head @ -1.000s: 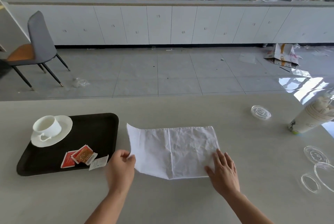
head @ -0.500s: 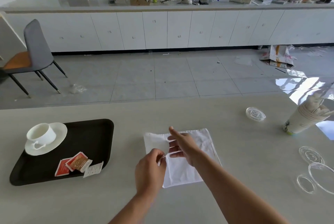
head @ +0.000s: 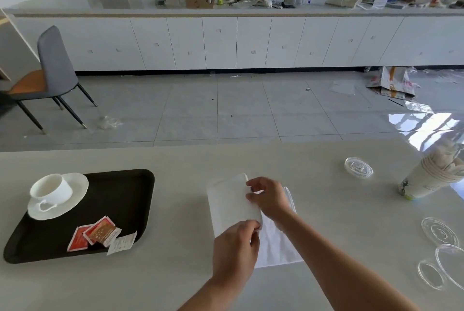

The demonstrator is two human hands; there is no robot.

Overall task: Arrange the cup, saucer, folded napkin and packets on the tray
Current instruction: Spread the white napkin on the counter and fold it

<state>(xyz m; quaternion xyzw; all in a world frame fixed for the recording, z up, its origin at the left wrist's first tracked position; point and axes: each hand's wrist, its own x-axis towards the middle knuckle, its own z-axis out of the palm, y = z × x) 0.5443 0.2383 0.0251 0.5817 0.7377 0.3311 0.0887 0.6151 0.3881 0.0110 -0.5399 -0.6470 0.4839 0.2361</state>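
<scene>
My left hand (head: 236, 248) pinches the near corner of the napkin (head: 232, 204) between thumb and fingertips; my right hand (head: 270, 199) is crossed over in front of it, fingers curled and closed on the far edge of the same flap, forearm running diagonally from the lower right. Both hands are shut on cloth, close together, wrists low over the surface (head: 326, 210). The flap between them is raised and laid leftward over the lower layer, which lies flat and shows at the right and near side. Risk, as I judge it: the two grips are on one loose layer only, so pulling unevenly would skew the fold and leave edges misaligned; the lower layer is unweighted and could slide or bunch if I drag it. Releasing before pressing a crease would probably let the cloth spring open. The napkin sits on the bare surface, well apart from the tray (head: 140, 185) to the left. On the tray, the cup (head: 51, 189) stands on the saucer (head: 77, 186) at the far left corner, and the packets (head: 100, 234) overlap near the front rim. One white packet reaches the rim; a careless placement of the napkin could nudge it off.
</scene>
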